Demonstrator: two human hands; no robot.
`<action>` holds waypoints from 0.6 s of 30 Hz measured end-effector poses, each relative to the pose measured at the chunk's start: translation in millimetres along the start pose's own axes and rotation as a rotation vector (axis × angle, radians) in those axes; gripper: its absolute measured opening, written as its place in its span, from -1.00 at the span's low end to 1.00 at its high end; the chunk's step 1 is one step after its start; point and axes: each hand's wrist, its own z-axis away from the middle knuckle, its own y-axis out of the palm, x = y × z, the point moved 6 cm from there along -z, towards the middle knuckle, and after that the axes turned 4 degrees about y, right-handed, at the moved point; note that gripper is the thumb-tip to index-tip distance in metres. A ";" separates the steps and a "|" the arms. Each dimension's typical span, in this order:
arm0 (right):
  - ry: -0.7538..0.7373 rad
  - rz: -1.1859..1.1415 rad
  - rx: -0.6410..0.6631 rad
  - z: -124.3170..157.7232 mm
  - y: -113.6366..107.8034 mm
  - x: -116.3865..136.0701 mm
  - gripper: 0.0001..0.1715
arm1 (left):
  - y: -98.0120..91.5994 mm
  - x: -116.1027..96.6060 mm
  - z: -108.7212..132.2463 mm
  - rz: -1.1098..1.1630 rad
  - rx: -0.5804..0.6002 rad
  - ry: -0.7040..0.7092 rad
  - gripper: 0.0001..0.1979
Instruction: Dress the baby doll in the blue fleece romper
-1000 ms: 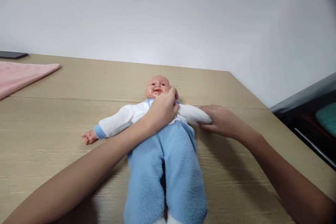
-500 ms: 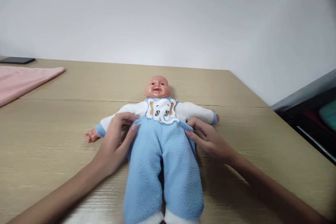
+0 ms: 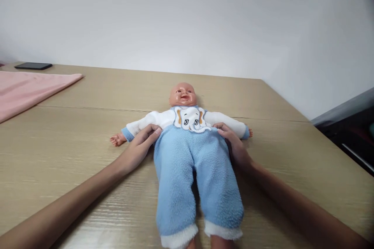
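A bald baby doll (image 3: 183,95) lies on its back on the table, its head toward the wall and its arms spread. It wears a white long-sleeved top with blue cuffs and an elephant patch (image 3: 191,120) on the chest. Fuzzy light blue pants (image 3: 178,175) with white hems cover its legs, and its lower legs show at the bottom edge. My left hand (image 3: 142,146) pinches the pants' waist on the left side. On the opposite side, my right hand (image 3: 233,144) grips the waist edge, its fingers partly hidden.
The wooden table (image 3: 73,155) has a seam running across it behind the doll's shoulders. A pink cloth (image 3: 32,89) lies at the left, with a dark phone-like slab (image 3: 33,65) behind it. Beyond the table's right edge stands a dark object (image 3: 347,134).
My hands have closed on the pants' waist and moved slightly up toward the chest. The pants' hems and the doll's lower legs now show more. The view has shifted a little left.
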 end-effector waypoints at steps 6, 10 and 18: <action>-0.006 0.043 -0.057 -2.4 -11.5 -7.7 -0.68 | -1.3 -2.3 -0.1 0.085 -0.034 0.075 -0.72; -0.020 0.019 -0.106 -7.1 -13.4 -7.3 -0.56 | -1.8 2.4 -2.4 0.130 -0.105 0.027 -0.78; -0.105 0.285 -0.021 -8.5 -6.2 -5.9 -0.48 | -1.2 1.9 -6.3 -0.309 -0.065 0.127 -0.68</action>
